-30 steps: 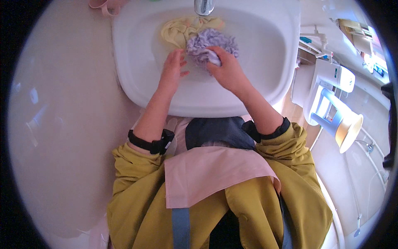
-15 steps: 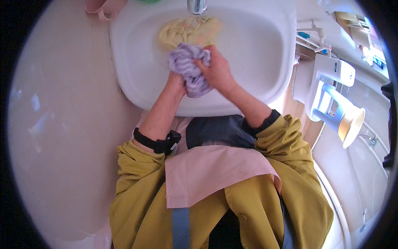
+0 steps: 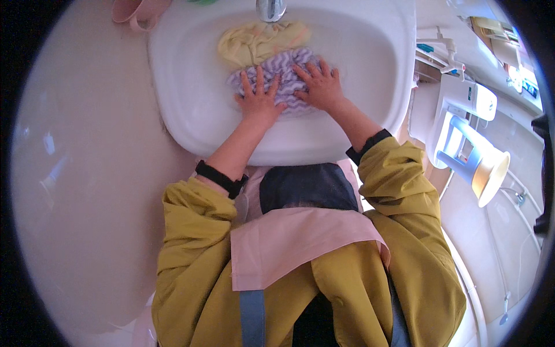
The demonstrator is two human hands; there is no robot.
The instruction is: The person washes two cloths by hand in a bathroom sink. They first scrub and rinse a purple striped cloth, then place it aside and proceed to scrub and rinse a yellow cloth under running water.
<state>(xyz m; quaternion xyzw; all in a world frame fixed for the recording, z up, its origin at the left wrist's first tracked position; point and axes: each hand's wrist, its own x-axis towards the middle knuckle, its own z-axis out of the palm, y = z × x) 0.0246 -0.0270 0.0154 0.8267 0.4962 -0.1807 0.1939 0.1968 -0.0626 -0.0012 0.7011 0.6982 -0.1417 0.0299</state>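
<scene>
A purple-and-white wavy-striped cloth lies spread and wrinkled in the white sink. On its left part my left hand rests with fingers apart, palm down. My right hand presses on its right part, its fingers also spread. Neither hand grips the fabric. Just beyond, a pale yellow cloth with faint pinkish lines lies bunched below the faucet. The striped cloth touches or slightly overlaps its near edge.
A pink mug stands on the counter left of the sink, with a bit of something green beside it. To the right are a white appliance, a blue-and-yellow stool-like object and white pipes.
The striped cloth, bunched up between both hands before, now lies spread in the sink. Both hands have let go and opened flat on it, farther apart.
</scene>
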